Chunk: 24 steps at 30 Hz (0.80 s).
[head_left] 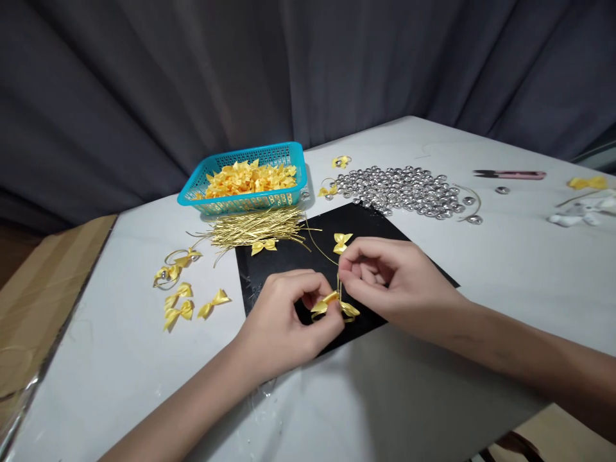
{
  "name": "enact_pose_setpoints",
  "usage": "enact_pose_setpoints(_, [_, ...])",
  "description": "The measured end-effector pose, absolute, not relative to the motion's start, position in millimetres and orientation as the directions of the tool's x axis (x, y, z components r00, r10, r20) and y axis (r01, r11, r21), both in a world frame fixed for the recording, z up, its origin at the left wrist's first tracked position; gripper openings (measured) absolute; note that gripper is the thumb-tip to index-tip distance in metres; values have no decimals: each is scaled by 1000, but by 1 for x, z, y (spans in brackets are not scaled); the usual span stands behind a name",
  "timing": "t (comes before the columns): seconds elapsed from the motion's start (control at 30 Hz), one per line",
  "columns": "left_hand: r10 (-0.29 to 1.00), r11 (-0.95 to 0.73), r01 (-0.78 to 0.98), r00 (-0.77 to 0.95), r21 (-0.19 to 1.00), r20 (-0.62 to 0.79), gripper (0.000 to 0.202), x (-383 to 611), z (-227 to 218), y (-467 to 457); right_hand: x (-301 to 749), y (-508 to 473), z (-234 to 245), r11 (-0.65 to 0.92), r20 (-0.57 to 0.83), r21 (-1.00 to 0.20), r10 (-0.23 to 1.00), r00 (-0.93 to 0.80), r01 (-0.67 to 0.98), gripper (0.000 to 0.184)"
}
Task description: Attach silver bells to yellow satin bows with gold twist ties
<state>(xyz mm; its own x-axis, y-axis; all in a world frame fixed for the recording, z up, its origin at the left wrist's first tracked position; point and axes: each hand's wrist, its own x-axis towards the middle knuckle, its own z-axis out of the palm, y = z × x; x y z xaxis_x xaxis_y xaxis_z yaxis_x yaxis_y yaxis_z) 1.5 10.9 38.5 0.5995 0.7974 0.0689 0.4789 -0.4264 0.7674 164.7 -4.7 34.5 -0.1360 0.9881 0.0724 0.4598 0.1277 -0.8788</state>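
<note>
My left hand [287, 317] pinches a small yellow ribbon bow [333, 306] over a black mat [283, 260]. My right hand [387, 277] is closed in a pinch on a thin gold wire [338, 286] that rises from the bow's middle. Both hands meet above the mat's near edge. Two loose yellow bows [342, 242] lie on the mat behind the hands.
A teal basket [212, 168] of yellow bows stands at the back, with a pile of gold wires [255, 228] in front of it. Several silver bells [407, 190] are heaped to the right. Finished bows [179, 301] lie at left. Pink snips [510, 174] lie far right. Cardboard [43, 295] borders the table's left edge.
</note>
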Motion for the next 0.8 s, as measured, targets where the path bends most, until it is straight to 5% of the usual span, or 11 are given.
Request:
enact_pose_setpoints(0.2, [755, -440, 489, 656, 753, 16, 16, -2, 40, 13, 164, -2, 34, 112, 13, -878, 978, -210, 466, 3])
enact_pose_setpoints(0.4, [703, -274, 410, 703, 870, -110, 15, -6, 44, 17, 168, -1, 41, -157, -264, -942, 892, -367, 296, 6])
enact_pose_setpoints(0.57, [638, -39, 340, 732, 940, -238, 13, -9, 44, 20, 171, -1, 44, -188, -270, -955, 868, -417, 228, 13])
enact_pose_setpoints(0.8, [600, -2, 306, 762, 952, -244, 15, -10, 45, 20, 172, 1, 39, -472, -368, -880, 739, -565, -45, 14])
